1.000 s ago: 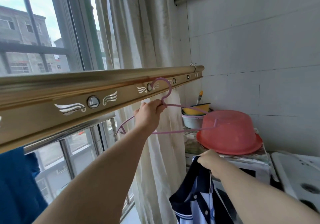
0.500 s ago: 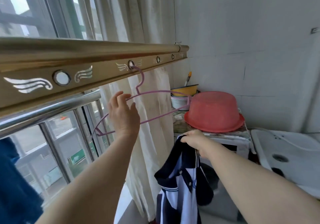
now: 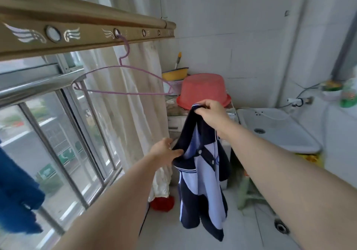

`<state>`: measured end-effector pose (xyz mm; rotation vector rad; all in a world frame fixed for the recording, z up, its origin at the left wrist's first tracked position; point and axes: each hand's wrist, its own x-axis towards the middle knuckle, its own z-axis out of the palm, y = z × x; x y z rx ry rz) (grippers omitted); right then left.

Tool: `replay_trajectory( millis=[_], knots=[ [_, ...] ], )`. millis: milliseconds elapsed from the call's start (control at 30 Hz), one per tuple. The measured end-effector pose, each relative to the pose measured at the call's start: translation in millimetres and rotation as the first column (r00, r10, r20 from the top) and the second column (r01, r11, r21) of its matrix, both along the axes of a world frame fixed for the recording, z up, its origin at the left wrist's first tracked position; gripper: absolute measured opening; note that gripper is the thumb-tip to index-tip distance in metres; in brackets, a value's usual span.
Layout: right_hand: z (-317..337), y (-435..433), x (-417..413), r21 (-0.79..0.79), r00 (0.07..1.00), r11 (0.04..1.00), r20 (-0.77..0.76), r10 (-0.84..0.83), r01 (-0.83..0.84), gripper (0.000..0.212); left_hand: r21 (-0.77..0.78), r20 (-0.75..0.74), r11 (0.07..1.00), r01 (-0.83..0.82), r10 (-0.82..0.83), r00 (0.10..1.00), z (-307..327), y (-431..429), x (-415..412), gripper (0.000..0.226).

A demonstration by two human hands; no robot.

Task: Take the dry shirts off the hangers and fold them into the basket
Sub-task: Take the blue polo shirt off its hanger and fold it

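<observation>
Nothing I can see here is readable: the green signs (image 3: 66, 156) outside my window (image 3: 23, 145) and the label on the green container (image 3: 348, 97) are too blurred.

Navy-and-white shirt (image 3: 202, 182), striped trim!
Under the right hand (image 3: 210, 110) grip, navy and pale panels; above it, coral basin (image 3: 202, 87), lilac hanger (image 3: 123, 80).

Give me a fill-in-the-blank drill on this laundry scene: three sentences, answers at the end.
1. The pink hanger hooked into the gold rail carries ____ garment.
2. The right hand grips the shirt ____ than the left hand does.
3. The red basin behind the shirt sits ____ down.
Missing words: no; higher; upside.
</observation>
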<state>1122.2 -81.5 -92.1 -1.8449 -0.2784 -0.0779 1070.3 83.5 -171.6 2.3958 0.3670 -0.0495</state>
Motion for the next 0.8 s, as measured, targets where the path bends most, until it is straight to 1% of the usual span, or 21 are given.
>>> replay_trajectory(
  millis=[67,133,167,233,267,333,367,433,500,533,600,633,667,733,767,800],
  knots=[
    [4,-21,-16,0.052,0.998,0.997,0.032,-0.053,0.051,0.013,-0.054,-0.001,0.997,-0.051,0.051,0.999,-5,-9,-6,0.052],
    [5,-44,-30,0.097,0.992,0.989,0.044,-0.121,0.116,0.011,-0.038,-0.016,0.995,-0.096,0.095,0.995,-4,-15,-13,0.028],
    [3,-58,-38,0.11,0.986,0.982,0.044,-0.161,0.156,0.011,-0.008,0.0,0.993,-0.116,0.116,0.993,-2,-21,-19,0.021],
    [-1,-82,-50,0.124,0.975,0.969,0.031,-0.219,0.214,0.013,0.047,0.11,0.983,-0.178,0.171,0.979,10,-27,-29,0.017],
    [-3,-96,-57,0.116,0.968,0.963,0.026,-0.248,0.243,0.012,0.037,0.185,0.979,-0.199,0.189,0.964,18,-34,-32,0.018],
    [-9,-117,-65,0.064,0.956,0.955,0.024,-0.292,0.29,0.007,-0.065,0.318,0.97,-0.233,0.242,0.917,36,-46,-39,0.025],
    [-10,-129,-71,0.015,0.948,0.949,0.032,-0.316,0.316,0.007,-0.119,0.369,0.965,-0.232,0.26,0.892,45,-54,-43,0.029],
    [-12,-149,-82,-0.121,0.939,0.931,0.065,-0.339,0.344,0.017,-0.17,0.458,0.968,-0.184,0.243,0.855,63,-70,-51,0.028],
    [-10,-166,-94,-0.208,0.942,0.919,0.094,-0.322,0.335,0.03,-0.144,0.543,0.981,-0.127,0.186,0.819,77,-83,-59,0.02],
    [-7,-175,-100,-0.228,0.942,0.915,0.109,-0.316,0.333,0.037,-0.116,0.565,0.987,-0.109,0.156,0.81,84,-90,-63,0.02],
    [-2,-191,-111,-0.272,0.946,0.907,0.141,-0.293,0.322,0.049,-0.016,0.565,0.998,-0.067,0.064,0.823,90,-96,-64,0.029],
    [2,-203,-120,-0.295,0.952,0.906,0.138,-0.274,0.303,0.051,0.025,0.546,1.0,-0.013,-0.003,0.838,92,-101,-66,0.036],
    [6,-211,-124,-0.327,0.965,0.908,0.114,-0.237,0.262,0.052,0.023,0.518,0.999,0.05,-0.054,0.854,95,-102,-68,0.045],
    [11,-234,-139,-0.428,0.986,0.889,0.031,-0.166,0.163,0.061,-0.116,0.475,0.973,0.201,-0.124,0.871,100,-109,-75,0.061],
    [12,-247,-147,-0.471,0.989,0.873,0.004,-0.145,0.13,0.064,-0.19,0.445,0.942,0.277,-0.169,0.879,102,-116,-80,0.06],
    [12,-257,-151,-0.493,0.99,0.861,0.009,-0.138,0.124,0.06,-0.248,0.388,0.907,0.341,-0.23,0.893,105,-121,-86,0.051]
  ],
)
